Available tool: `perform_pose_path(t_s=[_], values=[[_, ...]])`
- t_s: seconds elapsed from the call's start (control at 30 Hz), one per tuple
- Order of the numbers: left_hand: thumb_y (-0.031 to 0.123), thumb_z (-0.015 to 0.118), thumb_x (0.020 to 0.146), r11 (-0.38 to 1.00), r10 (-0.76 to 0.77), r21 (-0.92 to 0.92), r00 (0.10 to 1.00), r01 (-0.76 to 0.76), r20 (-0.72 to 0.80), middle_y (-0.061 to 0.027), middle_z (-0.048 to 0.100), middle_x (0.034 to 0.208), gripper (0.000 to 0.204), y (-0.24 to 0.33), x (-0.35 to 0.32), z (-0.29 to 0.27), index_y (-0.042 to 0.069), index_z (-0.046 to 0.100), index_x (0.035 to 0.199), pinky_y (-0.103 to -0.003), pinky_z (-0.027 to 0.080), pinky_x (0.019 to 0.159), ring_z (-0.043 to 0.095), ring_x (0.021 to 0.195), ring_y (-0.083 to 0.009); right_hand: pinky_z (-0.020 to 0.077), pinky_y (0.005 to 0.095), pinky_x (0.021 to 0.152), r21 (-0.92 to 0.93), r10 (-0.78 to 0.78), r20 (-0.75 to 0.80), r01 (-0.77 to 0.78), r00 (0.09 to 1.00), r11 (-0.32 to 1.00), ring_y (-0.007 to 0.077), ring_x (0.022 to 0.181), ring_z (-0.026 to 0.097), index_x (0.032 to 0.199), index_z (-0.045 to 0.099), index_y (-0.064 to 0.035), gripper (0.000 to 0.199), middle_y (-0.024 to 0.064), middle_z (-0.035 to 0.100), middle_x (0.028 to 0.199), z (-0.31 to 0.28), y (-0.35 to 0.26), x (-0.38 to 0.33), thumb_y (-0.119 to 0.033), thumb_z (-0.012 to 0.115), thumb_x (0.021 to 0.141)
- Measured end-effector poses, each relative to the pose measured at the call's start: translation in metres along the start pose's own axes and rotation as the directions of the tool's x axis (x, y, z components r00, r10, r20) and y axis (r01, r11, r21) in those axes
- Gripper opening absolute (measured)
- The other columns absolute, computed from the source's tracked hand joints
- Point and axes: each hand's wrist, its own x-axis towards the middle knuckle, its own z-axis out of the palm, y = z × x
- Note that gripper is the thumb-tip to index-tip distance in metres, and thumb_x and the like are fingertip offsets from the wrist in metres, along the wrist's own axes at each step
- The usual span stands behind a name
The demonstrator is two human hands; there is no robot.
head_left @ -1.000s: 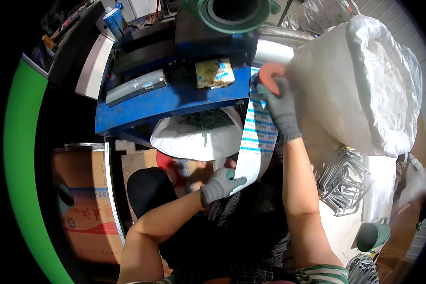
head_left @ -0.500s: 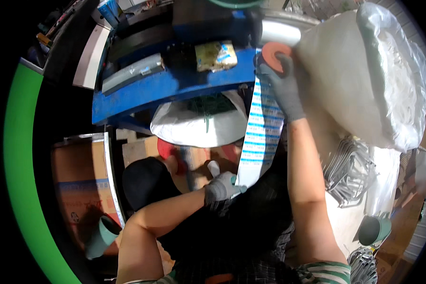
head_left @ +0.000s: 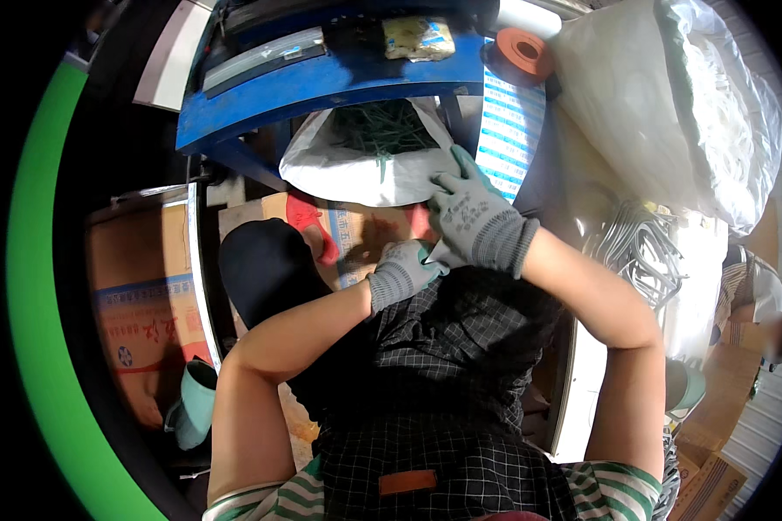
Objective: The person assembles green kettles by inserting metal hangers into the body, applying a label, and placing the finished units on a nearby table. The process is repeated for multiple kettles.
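Now that the right hand (head_left: pixel 478 221) has left the orange roll (head_left: pixel 518 71), the roll alone sits over the upper end of the label strip (head_left: pixel 504 130) at the blue table (head_left: pixel 356 91). The left hand (head_left: pixel 401 273) pinches a white slip (head_left: pixel 444 254); the right's fingers are half-curled, their grip impossible to tell.

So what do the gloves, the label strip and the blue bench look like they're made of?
The gloves look like matte grey knit, from the ribbed cuffs; the green areas may be a rubbery coating. The label strip seems to be thin paper or film: smooth, printed sheet. The blue bench is probably painted metal, given its darkly stained, solid blue surface, though wood is possible.
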Motion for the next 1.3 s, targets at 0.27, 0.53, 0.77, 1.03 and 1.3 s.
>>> perform_pose_path(t_s=[0.27,0.53,0.77,1.03,1.3], values=[[0.029,0.074,0.095,0.948,0.238,-0.028,0.767,-0.316,-0.596,-0.0121,0.068,0.101,0.023,0.021,-0.025,-0.014,0.008,0.069,0.105,-0.041,0.056,0.081,0.068,0.095,-0.0332,0.0274,0.0605,0.123,0.108,0.030,-0.261,-0.002,0.965,0.994,0.0229,0.103,0.064,0.089,0.076,-0.0178,0.011,0.0012,0.068,0.083,-0.011,0.010,-0.015,-0.029,0.073,0.088],[0.013,0.063,0.101,0.719,0.084,-0.423,0.673,-0.551,-0.734,-0.0095,0.070,0.099,0.012,0.036,-0.003,0.002,0.003,0.067,0.095,-0.033,0.055,0.073,0.068,0.081,-0.0223,0.0270,0.0567,0.126,0.279,0.099,-0.385,0.013,0.917,0.960,0.0275,0.113,0.065,0.101,0.074,-0.0149,0.023,0.0055,0.069,0.097,-0.011,0.017,-0.038,-0.024,0.078,0.081],[0.020,0.059,0.100,0.667,0.038,-0.649,0.887,-0.365,-0.460,-0.0119,0.070,0.108,0.026,0.057,0.003,-0.003,0.001,0.064,0.117,-0.038,0.057,0.082,0.069,0.095,-0.0220,0.0255,0.0574,0.126,0.391,0.153,-0.362,0.001,0.920,0.920,0.0278,0.117,0.065,0.101,0.075,-0.0148,0.022,0.0062,0.070,0.100,-0.014,0.023,-0.042,-0.026,0.079,0.083],[0.036,0.068,0.091,0.867,0.066,0.490,0.995,-0.091,0.069,-0.0096,0.074,0.117,0.042,0.008,-0.028,0.055,0.006,0.067,0.121,-0.045,0.059,0.077,0.074,0.102,-0.0285,0.0369,0.0535,0.117,0.407,0.428,-0.774,-0.150,0.468,0.901,0.0343,0.122,0.061,0.117,0.073,-0.0157,0.035,0.0077,0.068,0.126,-0.047,-0.016,-0.072,-0.029,0.081,0.086],[0.017,0.055,0.108,0.806,0.148,-0.305,0.672,-0.507,-0.726,-0.0118,0.067,0.106,0.015,0.030,-0.102,0.041,0.005,0.064,0.111,-0.039,0.055,0.077,0.068,0.091,-0.0262,0.0583,0.0311,0.087,0.993,0.818,0.061,0.047,0.572,-0.107,0.0178,0.101,0.069,0.149,0.053,-0.0008,0.081,0.0153,0.064,0.138,0.022,-0.173,-0.172,-0.022,0.091,0.081]])
